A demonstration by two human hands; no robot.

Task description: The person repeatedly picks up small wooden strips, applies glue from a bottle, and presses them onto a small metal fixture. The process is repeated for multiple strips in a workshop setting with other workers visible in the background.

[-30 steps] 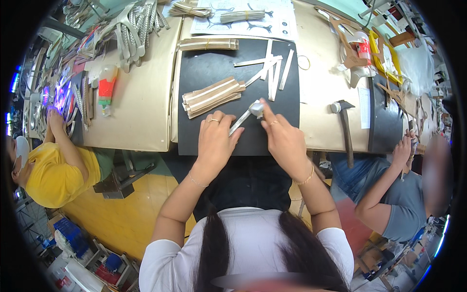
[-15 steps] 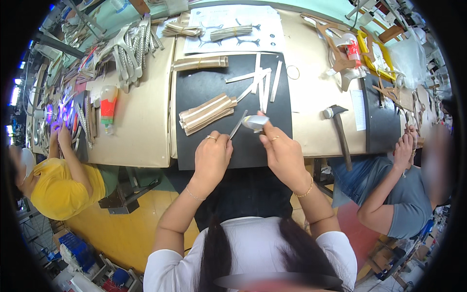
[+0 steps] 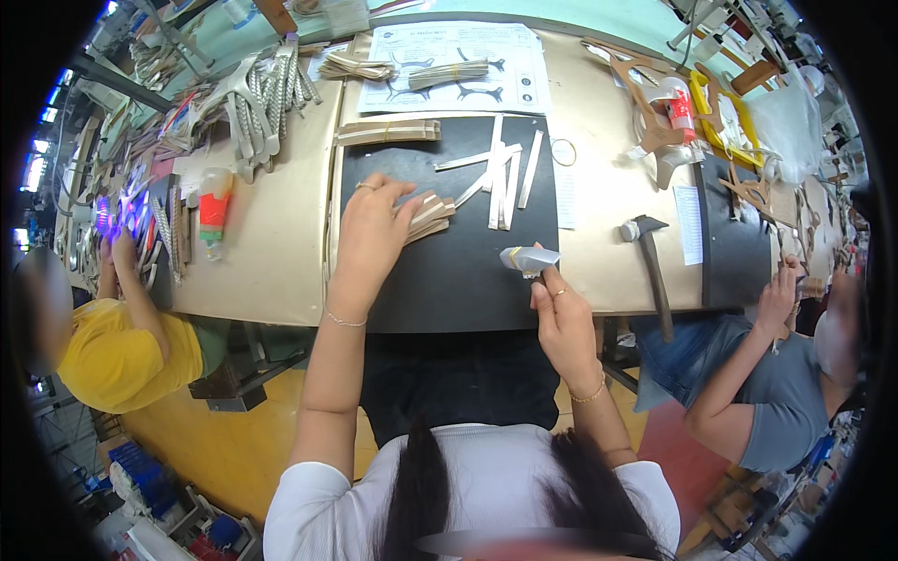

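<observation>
A silvery piece is held by the right hand; brown strips on a black mat are partly covered by the left hand, its grip unclear.

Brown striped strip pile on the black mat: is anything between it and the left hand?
Nothing visible. The left hand is over the left part of the brown striped strip pile; contact is hidden. Loose white strips lie to the pile's right.

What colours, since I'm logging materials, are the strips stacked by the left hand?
The stacked strips are brown with pale lengthwise stripes, clearest in the head view.
</observation>
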